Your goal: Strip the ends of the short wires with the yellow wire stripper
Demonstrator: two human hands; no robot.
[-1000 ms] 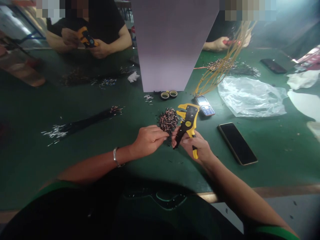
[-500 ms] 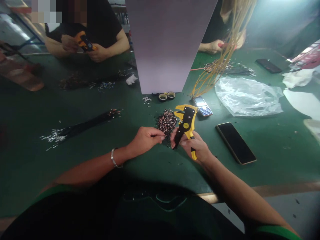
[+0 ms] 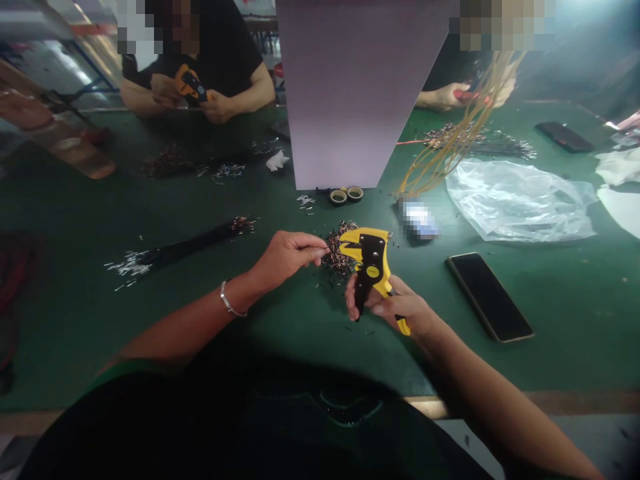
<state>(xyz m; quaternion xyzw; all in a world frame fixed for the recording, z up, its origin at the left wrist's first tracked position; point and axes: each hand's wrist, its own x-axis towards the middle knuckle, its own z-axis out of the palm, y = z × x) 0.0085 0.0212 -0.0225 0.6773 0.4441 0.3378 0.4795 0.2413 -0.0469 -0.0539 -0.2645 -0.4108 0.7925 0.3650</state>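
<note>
My right hand (image 3: 387,303) is wrapped round a wire stripper (image 3: 373,257) with yellow and black handles, its yellow jaws pointing left. Behind and below those jaws lies a heap of short dark wire pieces with copper-coloured ends (image 3: 336,257), partly hidden by the tool. At the heap's left edge, the thumb and forefinger of my left hand (image 3: 293,259) are pinched together. What is between those fingertips is too small to make out. A bracelet (image 3: 229,300) circles my left wrist.
A bundle of dark wires (image 3: 187,247) lies to the left. Tape rolls (image 3: 347,195) sit by an upright panel (image 3: 363,100). On the right are a smartphone (image 3: 493,297), a blurred-out phone (image 3: 419,219) and a clear plastic bag (image 3: 520,200). Two people work across the table, one holding an orange tool (image 3: 190,83).
The view has shifted, so the table's things appear farther right. My left hand has risen slightly against the heap, and the wire stripper has come down, its jaws now in front of the heap.
</note>
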